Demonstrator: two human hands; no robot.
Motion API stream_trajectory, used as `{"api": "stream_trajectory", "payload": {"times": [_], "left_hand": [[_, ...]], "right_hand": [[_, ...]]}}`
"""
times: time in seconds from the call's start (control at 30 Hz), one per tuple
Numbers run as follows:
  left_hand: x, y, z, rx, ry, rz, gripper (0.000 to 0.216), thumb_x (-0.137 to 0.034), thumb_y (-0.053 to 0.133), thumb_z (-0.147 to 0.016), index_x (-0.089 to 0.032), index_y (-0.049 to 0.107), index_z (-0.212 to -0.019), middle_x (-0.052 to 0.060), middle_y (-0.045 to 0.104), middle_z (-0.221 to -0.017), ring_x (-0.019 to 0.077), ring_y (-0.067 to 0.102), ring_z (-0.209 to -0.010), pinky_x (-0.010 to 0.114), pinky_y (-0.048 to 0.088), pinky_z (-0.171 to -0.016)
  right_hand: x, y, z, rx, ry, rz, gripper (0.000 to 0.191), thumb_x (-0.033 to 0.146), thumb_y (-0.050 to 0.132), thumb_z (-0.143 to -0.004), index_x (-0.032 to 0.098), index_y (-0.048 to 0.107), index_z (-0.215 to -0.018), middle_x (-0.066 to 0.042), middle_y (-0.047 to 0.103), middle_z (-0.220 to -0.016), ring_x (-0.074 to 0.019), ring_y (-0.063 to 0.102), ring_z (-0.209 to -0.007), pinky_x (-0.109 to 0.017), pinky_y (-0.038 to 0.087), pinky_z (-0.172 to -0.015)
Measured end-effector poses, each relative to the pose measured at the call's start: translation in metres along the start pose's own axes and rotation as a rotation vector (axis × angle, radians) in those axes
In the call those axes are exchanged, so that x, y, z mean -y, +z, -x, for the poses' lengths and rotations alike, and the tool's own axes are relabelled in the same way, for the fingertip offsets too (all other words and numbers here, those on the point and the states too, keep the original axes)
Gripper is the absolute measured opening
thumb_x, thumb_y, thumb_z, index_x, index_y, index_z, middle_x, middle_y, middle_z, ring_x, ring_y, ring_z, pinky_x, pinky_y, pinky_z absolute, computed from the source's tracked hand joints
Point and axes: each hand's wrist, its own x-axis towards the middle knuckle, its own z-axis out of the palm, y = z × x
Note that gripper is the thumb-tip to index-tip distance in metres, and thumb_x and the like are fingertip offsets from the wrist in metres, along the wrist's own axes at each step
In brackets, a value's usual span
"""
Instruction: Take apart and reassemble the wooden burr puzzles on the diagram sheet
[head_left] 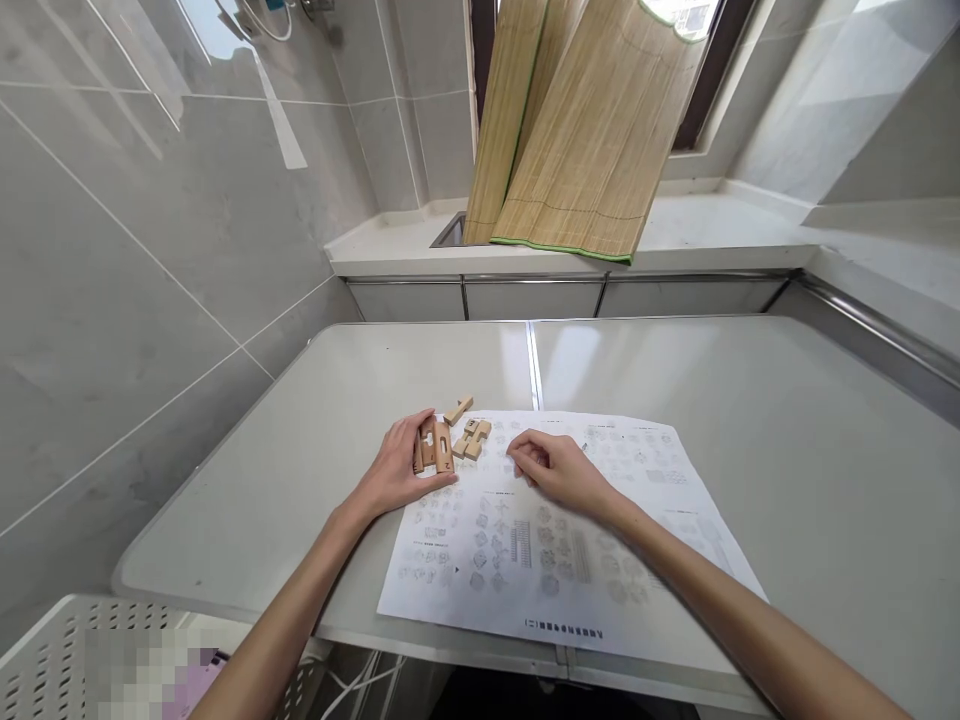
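Note:
My left hand [401, 467] curves around a small group of brown wooden puzzle pieces [444, 447], thumb on the near side and fingers on the far side. Slots and dark markings show on these pieces. Just right of them, several lighter wooden puzzle pieces [472, 440] lie at the upper left part of a printed paper sheet [555, 620]. One more light notched piece [458, 409] lies a little farther back. On the sheet, to the right of the pieces, rests my right hand [559, 467], its fingers curled in, with nothing visible in them.
The sheet lies on a pale folding table [247, 500] with a center seam. Behind it stand a white counter [720, 225] and a hanging bamboo mat [585, 140]. At the lower left is a white perforated basket [45, 650], with white cables [360, 685] beside it under the table edge.

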Motion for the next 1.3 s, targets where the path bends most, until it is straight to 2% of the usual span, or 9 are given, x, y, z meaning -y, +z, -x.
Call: {"api": "stream_trajectory", "payload": {"times": [0.2, 0.37, 0.57, 0.73, 0.83, 0.93, 1.03, 1.17, 1.3], "left_hand": [[-0.003, -0.001, -0.002, -0.032, -0.051, 0.007, 0.086, -0.062, 0.078, -0.083, -0.029, 0.039, -0.152, 0.013, 0.052, -0.148, 0.0354, 0.050, -0.138, 0.050, 0.049, -0.108], [-0.007, -0.002, -0.003, -0.038, -0.036, -0.015, 0.079, -0.061, 0.076, -0.085, -0.030, 0.043, -0.150, 0.012, 0.056, -0.144, 0.0349, 0.052, -0.133, 0.049, 0.052, -0.101], [-0.004, -0.005, 0.002, -0.055, -0.025, -0.084, 0.076, -0.060, 0.074, -0.089, -0.028, 0.040, -0.149, 0.013, 0.054, -0.146, 0.0345, 0.050, -0.134, 0.050, 0.050, -0.104], [-0.013, -0.011, 0.010, -0.125, 0.076, -0.191, 0.076, -0.056, 0.072, -0.092, -0.030, 0.036, -0.153, 0.013, 0.052, -0.150, 0.0362, 0.048, -0.137, 0.055, 0.048, -0.109], [-0.029, -0.008, 0.008, -0.174, 0.206, -0.266, 0.080, -0.056, 0.073, -0.092, -0.031, 0.034, -0.156, 0.014, 0.050, -0.153, 0.0383, 0.045, -0.141, 0.059, 0.045, -0.113], [-0.044, 0.002, 0.001, -0.233, 0.286, -0.285, 0.081, -0.055, 0.074, -0.091, -0.029, 0.034, -0.156, 0.017, 0.049, -0.154, 0.0411, 0.045, -0.142, 0.063, 0.040, -0.116], [-0.052, 0.012, -0.002, -0.197, 0.304, -0.198, 0.079, -0.053, 0.074, -0.091, -0.030, 0.034, -0.155, 0.016, 0.050, -0.151, 0.0404, 0.047, -0.142, 0.062, 0.043, -0.115], [-0.059, 0.012, -0.002, -0.173, 0.229, -0.049, 0.080, -0.051, 0.076, -0.090, -0.034, 0.032, -0.155, 0.014, 0.049, -0.150, 0.0377, 0.047, -0.142, 0.060, 0.046, -0.114], [-0.077, 0.007, -0.003, -0.105, 0.233, 0.011, 0.087, -0.053, 0.081, -0.086, -0.035, 0.031, -0.155, 0.015, 0.050, -0.149, 0.0399, 0.048, -0.141, 0.061, 0.049, -0.111]], "right_hand": [[-0.012, -0.001, 0.002, -0.084, 0.006, -0.140, 0.029, 0.046, 0.056, -0.102, 0.020, 0.068, -0.097, 0.000, 0.069, -0.070, -0.0140, 0.059, -0.057, -0.030, 0.049, -0.063], [-0.009, 0.000, 0.003, -0.076, 0.006, -0.150, 0.030, 0.047, 0.056, -0.103, 0.021, 0.069, -0.096, -0.001, 0.069, -0.071, -0.0153, 0.059, -0.060, -0.029, 0.049, -0.061], [-0.006, -0.001, 0.003, -0.069, -0.009, -0.161, 0.029, 0.045, 0.055, -0.104, 0.021, 0.069, -0.097, 0.000, 0.068, -0.070, -0.0152, 0.059, -0.062, -0.030, 0.050, -0.064], [-0.002, -0.004, 0.003, -0.043, -0.020, -0.237, 0.031, 0.048, 0.056, -0.103, 0.020, 0.068, -0.098, 0.000, 0.067, -0.072, -0.0142, 0.056, -0.060, -0.030, 0.049, -0.060], [0.003, -0.006, 0.002, 0.030, 0.023, -0.369, 0.032, 0.050, 0.058, -0.102, 0.019, 0.067, -0.105, -0.002, 0.069, -0.082, -0.0139, 0.060, -0.063, -0.029, 0.051, -0.058], [0.010, -0.006, 0.003, 0.125, 0.073, -0.413, 0.034, 0.049, 0.062, -0.100, 0.022, 0.063, -0.120, -0.008, 0.071, -0.109, -0.0150, 0.066, -0.073, -0.030, 0.055, -0.060], [0.014, -0.005, 0.004, 0.145, 0.068, -0.416, 0.036, 0.045, 0.065, -0.098, 0.024, 0.059, -0.127, -0.011, 0.065, -0.130, -0.0183, 0.070, -0.090, -0.030, 0.058, -0.064], [0.013, -0.005, 0.005, 0.103, 0.087, -0.432, 0.034, 0.044, 0.062, -0.100, 0.021, 0.060, -0.125, -0.011, 0.067, -0.123, -0.0175, 0.071, -0.086, -0.030, 0.056, -0.062], [0.010, -0.002, 0.005, 0.181, 0.086, -0.533, 0.043, 0.050, 0.061, -0.101, 0.022, 0.060, -0.134, -0.012, 0.068, -0.126, -0.0172, 0.071, -0.082, -0.032, 0.058, -0.064]]}}
